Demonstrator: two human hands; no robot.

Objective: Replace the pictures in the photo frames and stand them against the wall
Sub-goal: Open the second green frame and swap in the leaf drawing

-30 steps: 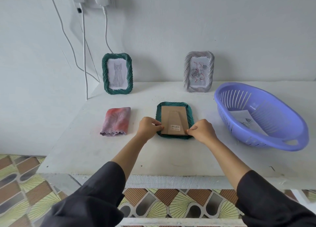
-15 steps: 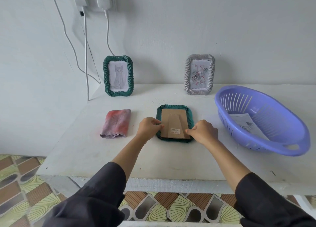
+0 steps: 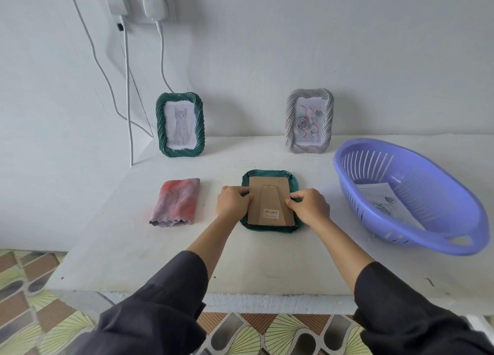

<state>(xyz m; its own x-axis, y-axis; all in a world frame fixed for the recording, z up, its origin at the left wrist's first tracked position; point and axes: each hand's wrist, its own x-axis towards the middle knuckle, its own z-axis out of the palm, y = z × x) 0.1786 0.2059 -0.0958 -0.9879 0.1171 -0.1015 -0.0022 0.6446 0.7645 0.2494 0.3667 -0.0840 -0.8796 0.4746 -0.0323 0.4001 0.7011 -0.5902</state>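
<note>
A green photo frame (image 3: 270, 174) lies face down in the middle of the white table (image 3: 267, 261), its brown cardboard back (image 3: 270, 202) with a stand flap and barcode sticker facing up. My left hand (image 3: 232, 203) grips the frame's left edge, fingers curled, thumb at the cardboard. My right hand (image 3: 308, 207) holds the right edge the same way, thumb on the cardboard. Against the wall stand a green frame with a cat drawing (image 3: 180, 125) and a grey frame with a rose drawing (image 3: 309, 121).
A folded red-purple cloth (image 3: 176, 202) lies left of the flat frame. A purple plastic basket (image 3: 406, 194) at the right holds loose printed pictures (image 3: 382, 197). White cables (image 3: 128, 87) hang from a wall socket down the back left corner. Patterned floor shows below the table's front edge.
Both hands have slid up from the frame's lower corners to the middle of its side edges. The frame stays flat in place; the camera has tilted up a little.
</note>
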